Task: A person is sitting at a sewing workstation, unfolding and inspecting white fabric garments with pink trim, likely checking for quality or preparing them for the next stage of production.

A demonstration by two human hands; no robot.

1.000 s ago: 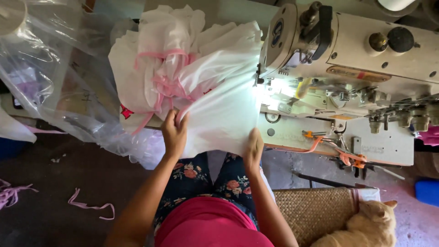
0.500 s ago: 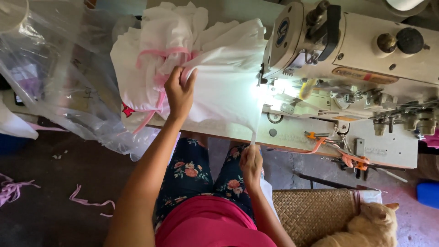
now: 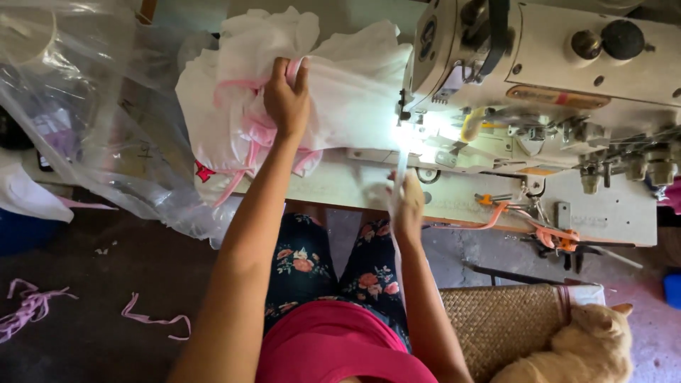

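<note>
Sewing table: left hand clamped on white fabric; right hand pinches strip below.

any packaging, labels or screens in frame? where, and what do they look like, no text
Clear plastic bag: left of the table, crumpled, see-through.
Label plate: front of the sewing machine, narrow strip, orange and tan.
Screens: none.

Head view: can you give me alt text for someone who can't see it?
Seen from above, a person's left hand grips a heap of white fabric with pink ribbon trim on a sewing table, while the right hand pinches a thin white strip below the lit cream-coloured sewing machine. A ginger cat lies at lower right.
</note>
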